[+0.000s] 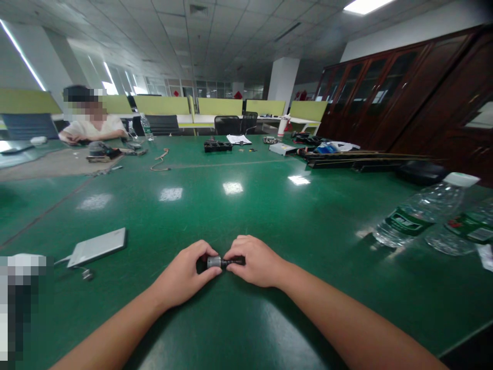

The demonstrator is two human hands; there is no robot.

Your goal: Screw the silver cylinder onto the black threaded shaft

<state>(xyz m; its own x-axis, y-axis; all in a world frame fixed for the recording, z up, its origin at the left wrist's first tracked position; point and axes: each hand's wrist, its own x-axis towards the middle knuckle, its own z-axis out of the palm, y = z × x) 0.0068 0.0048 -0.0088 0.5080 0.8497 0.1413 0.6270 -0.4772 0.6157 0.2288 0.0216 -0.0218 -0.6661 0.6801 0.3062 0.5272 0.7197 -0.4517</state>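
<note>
Between thumb and fingers, my left hand pinches a small grey metal cylinder, its axis lying sideways just at the green tabletop. A dark, ridged shaft extends from the cylinder's right end. My right hand closes thumb and fingers round that shaft, and its far end is partly hidden by the fingers. Both hands are low over the table, nearly fingertip to fingertip. Whether the shaft and cylinder are one piece, I cannot tell.
A silver flat box with a cable lies at left. Clear water bottles stand at right. Farther back are a black tray, a rope-like cord and dark metal strips. Another person sits across the table.
</note>
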